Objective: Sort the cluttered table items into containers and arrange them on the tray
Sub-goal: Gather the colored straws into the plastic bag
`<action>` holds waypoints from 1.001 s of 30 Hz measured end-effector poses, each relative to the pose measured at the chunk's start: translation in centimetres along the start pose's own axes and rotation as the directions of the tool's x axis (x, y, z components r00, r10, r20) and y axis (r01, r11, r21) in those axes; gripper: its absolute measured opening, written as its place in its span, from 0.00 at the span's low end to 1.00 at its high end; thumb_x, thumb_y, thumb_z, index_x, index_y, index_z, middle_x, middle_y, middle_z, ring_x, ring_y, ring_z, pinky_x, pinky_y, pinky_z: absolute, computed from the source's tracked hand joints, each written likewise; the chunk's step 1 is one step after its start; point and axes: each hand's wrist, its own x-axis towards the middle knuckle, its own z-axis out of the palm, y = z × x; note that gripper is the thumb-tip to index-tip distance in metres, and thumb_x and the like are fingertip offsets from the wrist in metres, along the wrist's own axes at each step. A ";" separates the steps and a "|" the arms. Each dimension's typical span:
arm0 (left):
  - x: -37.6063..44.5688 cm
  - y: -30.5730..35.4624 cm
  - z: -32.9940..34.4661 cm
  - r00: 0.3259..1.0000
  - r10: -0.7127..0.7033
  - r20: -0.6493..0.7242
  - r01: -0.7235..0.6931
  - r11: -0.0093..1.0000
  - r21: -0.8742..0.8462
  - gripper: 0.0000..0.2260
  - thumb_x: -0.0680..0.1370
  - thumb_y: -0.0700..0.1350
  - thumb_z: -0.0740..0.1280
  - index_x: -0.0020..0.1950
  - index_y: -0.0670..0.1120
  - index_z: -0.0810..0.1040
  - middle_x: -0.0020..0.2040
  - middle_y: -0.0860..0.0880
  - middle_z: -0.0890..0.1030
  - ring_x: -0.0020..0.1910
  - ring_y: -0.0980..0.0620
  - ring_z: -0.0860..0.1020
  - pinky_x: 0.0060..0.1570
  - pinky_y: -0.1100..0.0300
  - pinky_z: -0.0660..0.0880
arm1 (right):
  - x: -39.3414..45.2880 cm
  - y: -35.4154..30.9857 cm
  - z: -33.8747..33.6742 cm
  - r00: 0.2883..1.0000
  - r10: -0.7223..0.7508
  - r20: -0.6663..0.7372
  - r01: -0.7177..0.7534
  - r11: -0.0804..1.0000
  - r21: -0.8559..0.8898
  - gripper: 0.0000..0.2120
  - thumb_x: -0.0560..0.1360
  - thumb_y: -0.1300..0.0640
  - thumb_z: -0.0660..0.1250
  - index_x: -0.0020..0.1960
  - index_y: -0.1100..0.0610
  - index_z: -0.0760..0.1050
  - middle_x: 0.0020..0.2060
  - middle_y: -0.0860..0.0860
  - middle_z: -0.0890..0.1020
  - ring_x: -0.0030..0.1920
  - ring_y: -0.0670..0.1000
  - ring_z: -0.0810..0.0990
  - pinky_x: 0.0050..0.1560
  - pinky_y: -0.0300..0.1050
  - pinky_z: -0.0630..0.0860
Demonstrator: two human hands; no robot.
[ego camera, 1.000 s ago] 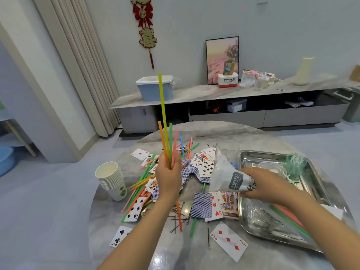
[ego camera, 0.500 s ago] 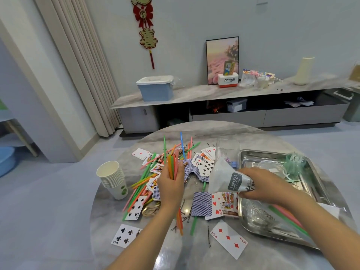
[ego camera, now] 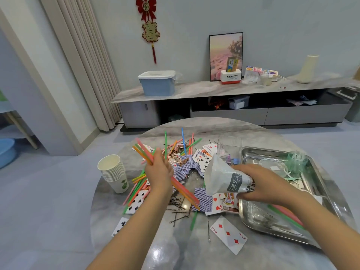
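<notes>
Cards (ego camera: 202, 159), hairpins (ego camera: 178, 206), cups (ego camera: 114, 172) crowd hands gripping straws (ego camera: 185, 191) and bag (ego camera: 224, 178)

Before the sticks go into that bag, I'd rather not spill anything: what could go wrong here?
The left hand holds a tilted bundle of coloured sticks; its long lower ends could sweep the hairpins and cards beneath. The white bag in the right hand has a narrow, crumpled mouth, so sticks may miss or snag.

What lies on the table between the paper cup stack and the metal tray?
Head view: scattered playing cards, colored sticks and hairpins, between cup stack and tray.
</notes>
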 end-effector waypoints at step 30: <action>1.4 2.4 1.4 0.948 -0.290 0.128 0.311 0.773 -0.553 0.19 0.80 0.45 0.58 0.30 0.48 0.57 0.19 0.54 0.57 0.15 0.57 0.56 0.16 0.68 0.55 | -1.2 -1.4 0.8 0.997 -0.065 -0.048 0.061 0.995 -0.082 0.37 0.65 0.39 0.72 0.70 0.42 0.62 0.53 0.35 0.66 0.61 0.42 0.69 0.53 0.33 0.63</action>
